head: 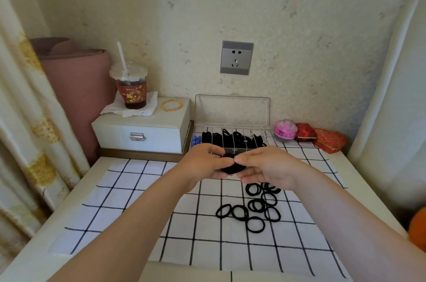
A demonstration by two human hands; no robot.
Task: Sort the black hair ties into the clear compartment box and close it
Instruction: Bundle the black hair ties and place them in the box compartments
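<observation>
My left hand and my right hand meet just in front of the clear compartment box, both pinching a bunch of black hair ties between them. The box stands at the back of the table with its clear lid upright against the wall. Several of its compartments hold black hair ties; a blue item sits at its left end. Several loose black hair ties lie on the checked cloth, below my right hand.
A white jewellery box stands left of the clear box, with a cup of drink on a tissue and gold bangles on top. Pink and red gift boxes sit at the back right. Curtains hang at both sides.
</observation>
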